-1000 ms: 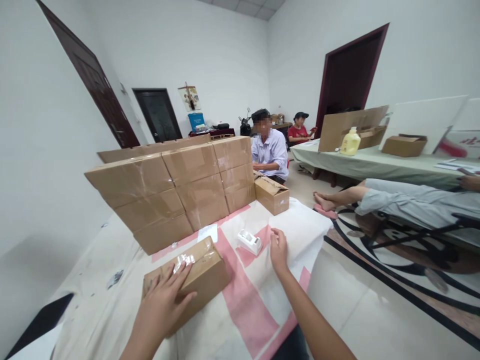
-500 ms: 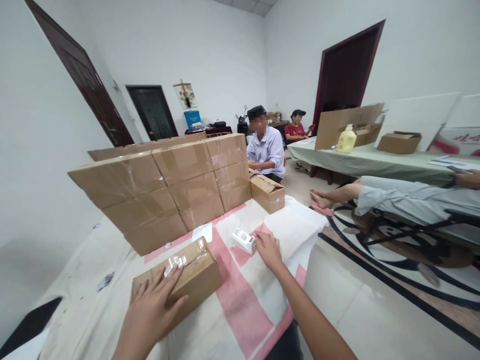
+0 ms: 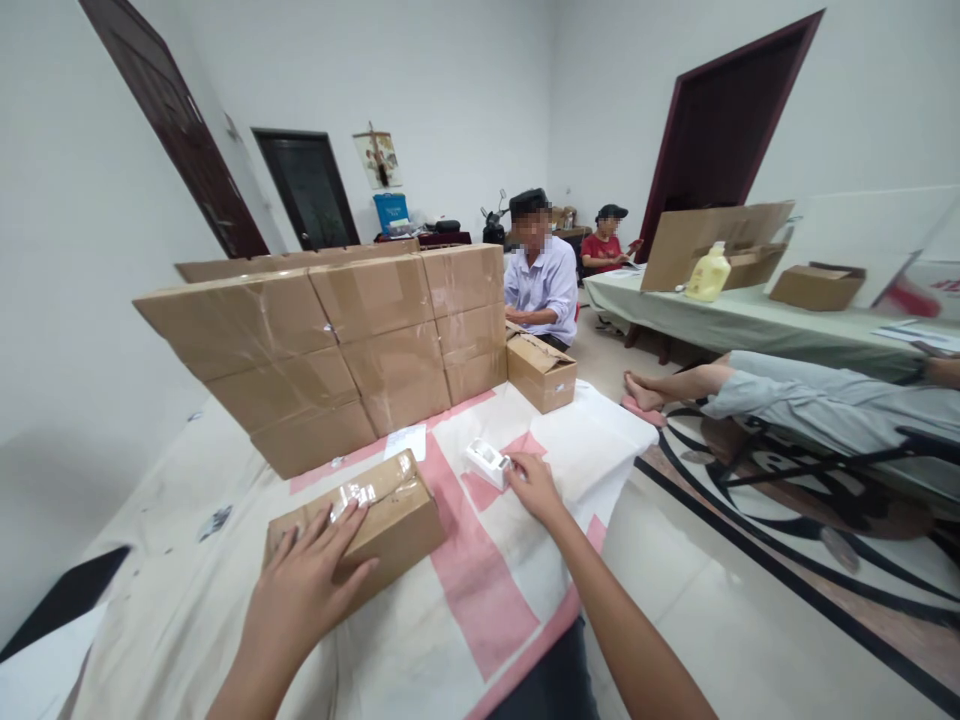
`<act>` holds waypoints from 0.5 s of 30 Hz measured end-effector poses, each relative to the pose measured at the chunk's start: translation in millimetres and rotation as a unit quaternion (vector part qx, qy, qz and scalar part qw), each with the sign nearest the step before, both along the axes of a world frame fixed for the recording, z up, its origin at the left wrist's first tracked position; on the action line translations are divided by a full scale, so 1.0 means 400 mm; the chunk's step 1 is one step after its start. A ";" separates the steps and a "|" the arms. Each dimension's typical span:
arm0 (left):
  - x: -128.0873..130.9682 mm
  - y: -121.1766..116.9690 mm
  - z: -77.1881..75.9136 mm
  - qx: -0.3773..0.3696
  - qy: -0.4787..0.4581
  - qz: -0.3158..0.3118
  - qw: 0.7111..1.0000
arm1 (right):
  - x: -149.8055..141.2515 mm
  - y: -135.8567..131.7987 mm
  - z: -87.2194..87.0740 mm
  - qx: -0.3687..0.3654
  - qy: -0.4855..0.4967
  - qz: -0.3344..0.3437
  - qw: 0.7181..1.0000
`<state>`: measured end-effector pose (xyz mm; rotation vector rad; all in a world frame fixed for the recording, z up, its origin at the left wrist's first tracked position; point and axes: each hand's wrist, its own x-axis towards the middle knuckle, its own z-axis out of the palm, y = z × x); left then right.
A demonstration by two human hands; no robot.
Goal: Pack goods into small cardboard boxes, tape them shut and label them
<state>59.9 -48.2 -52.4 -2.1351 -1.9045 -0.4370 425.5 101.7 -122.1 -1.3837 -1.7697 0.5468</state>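
Note:
My left hand [image 3: 311, 575] lies open, fingers spread, across a closed cardboard box [image 3: 405, 545] on the table. Shiny clear tape [image 3: 356, 497] runs over the top of this box. My right hand [image 3: 534, 487] is at the near right end of a white tape dispenser [image 3: 486, 462], its thumb and forefinger pinched together against the cutter end. Whatever is between those fingertips is too small to make out. The dispenser rests on the pink and white cloth [image 3: 487, 590].
A wall of stacked cardboard boxes [image 3: 390, 375] stands behind, with a smaller box [image 3: 541, 375] at its right end. A paper slip [image 3: 406, 442] lies before it. One person [image 3: 544, 275] sits beyond; another's legs [image 3: 795, 385] stretch out at right. A yellow bottle [image 3: 708, 272] stands on the green-covered table [image 3: 750, 325].
My right hand has moved left to the tape dispenser's end, and its fingers have closed there. The left hand stays on the box. The view has shifted slightly.

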 end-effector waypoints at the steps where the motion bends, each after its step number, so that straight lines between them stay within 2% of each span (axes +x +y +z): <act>1: 0.002 -0.002 0.000 0.008 -0.003 -0.001 1.000 | 0.001 0.001 0.000 0.001 0.005 0.003 1.000; 9: 0.013 -0.011 0.006 0.031 0.008 -0.004 0.999 | -0.005 0.002 0.024 -0.035 0.067 0.023 0.997; 12: 0.017 -0.013 0.013 0.025 0.010 -0.001 1.000 | -0.005 0.017 0.059 -0.088 0.091 0.037 0.991; 15: 0.021 -0.015 0.018 0.019 0.004 0.000 1.000 | -0.010 0.051 0.105 -0.179 0.084 0.036 0.980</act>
